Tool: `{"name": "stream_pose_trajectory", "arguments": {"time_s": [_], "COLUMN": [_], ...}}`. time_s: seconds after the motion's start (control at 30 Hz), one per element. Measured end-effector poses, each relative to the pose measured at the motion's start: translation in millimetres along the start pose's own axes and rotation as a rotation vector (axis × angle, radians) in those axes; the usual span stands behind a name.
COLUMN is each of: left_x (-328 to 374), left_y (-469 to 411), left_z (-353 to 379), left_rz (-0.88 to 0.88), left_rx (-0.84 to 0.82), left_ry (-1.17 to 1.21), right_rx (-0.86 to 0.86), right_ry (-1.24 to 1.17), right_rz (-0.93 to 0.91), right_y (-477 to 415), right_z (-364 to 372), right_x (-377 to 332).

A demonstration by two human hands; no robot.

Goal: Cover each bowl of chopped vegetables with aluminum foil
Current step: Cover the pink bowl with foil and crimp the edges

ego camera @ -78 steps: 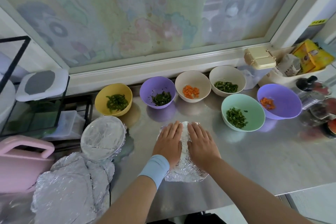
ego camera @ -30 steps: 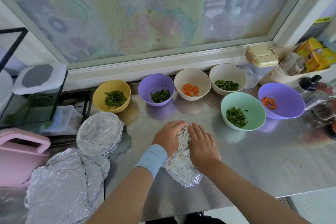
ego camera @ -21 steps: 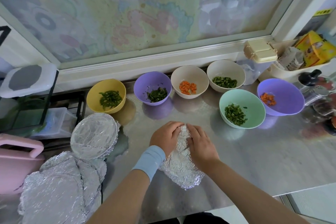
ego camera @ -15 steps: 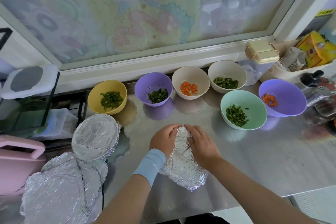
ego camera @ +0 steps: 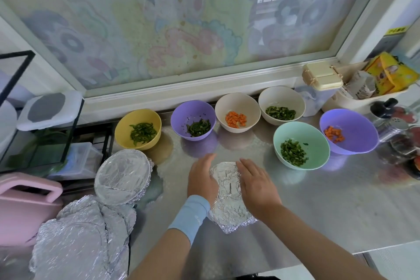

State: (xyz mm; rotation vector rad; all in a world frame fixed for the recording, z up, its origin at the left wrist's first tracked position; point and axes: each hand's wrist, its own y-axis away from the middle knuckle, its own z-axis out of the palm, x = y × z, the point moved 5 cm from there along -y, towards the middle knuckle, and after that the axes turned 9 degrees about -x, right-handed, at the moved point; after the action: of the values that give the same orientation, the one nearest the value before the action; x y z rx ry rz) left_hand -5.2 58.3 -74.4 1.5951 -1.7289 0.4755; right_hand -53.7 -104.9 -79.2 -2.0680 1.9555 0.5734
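Centrally, on the steel counter (ego camera: 318,211), one foil-covered bowl (ego camera: 228,193) is recorded, flanked by both hands.

- Left hand (ego camera: 201,179): laid against the bowl's left side, fingers straight and held together; a light-blue wristband (ego camera: 191,216) is worn.
- Right hand (ego camera: 256,185): pressed on the foil's right side, fingers straight and close together.
- Uncovered, ranged below the window: yellow bowl (ego camera: 138,128) with green strips; small purple bowl (ego camera: 193,123) with greens; beige bowl (ego camera: 237,115) with diced carrot; second beige bowl (ego camera: 281,108) with greens.
- Nearer row, to the right: mint bowl (ego camera: 301,144) with chopped greens; large purple bowl (ego camera: 350,130) with carrot.
- Left of the hands: a second foil-wrapped bowl (ego camera: 122,176); a pile of foil sheets (ego camera: 79,241) is lying just beside it; a pink container (ego camera: 25,207) is seen at the edge.
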Motion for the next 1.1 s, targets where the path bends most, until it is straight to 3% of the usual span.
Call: {"name": "stream_pose_trajectory", "arguments": {"time_s": [0.1, 0.23, 0.43, 0.67, 0.83, 0.97, 1.1], "left_x": [14, 5, -5, -8, 7, 27, 19], "left_y": [-15, -23, -28, -18, -16, -21, -26], "left_z": [11, 23, 20, 19, 12, 22, 30], "left_rz": [0.206, 0.263, 0.077, -0.111, 0.131, 0.441, 0.36], "left_rx": [-0.184, -0.262, -0.261, -0.175, -0.117, -0.213, -0.294], "left_ry": [-0.152, -0.223, -0.1, 0.02, -0.143, -0.305, -0.281], "right_rx": [-0.059, -0.09, -0.083, -0.174, -0.133, -0.068, -0.131], "right_ry": [0.035, -0.094, -0.286, -0.192, 0.053, 0.005, -0.139], "right_rz": [0.038, 0.08, 0.094, -0.013, -0.003, 0.265, 0.401], "right_y": [3, -1, -12, -31, -26, 8, 23], "right_z": [12, 15, 19, 9, -3, 0, 17], "right_x": [-1, 2, 10, 12, 9, 0, -13]}}
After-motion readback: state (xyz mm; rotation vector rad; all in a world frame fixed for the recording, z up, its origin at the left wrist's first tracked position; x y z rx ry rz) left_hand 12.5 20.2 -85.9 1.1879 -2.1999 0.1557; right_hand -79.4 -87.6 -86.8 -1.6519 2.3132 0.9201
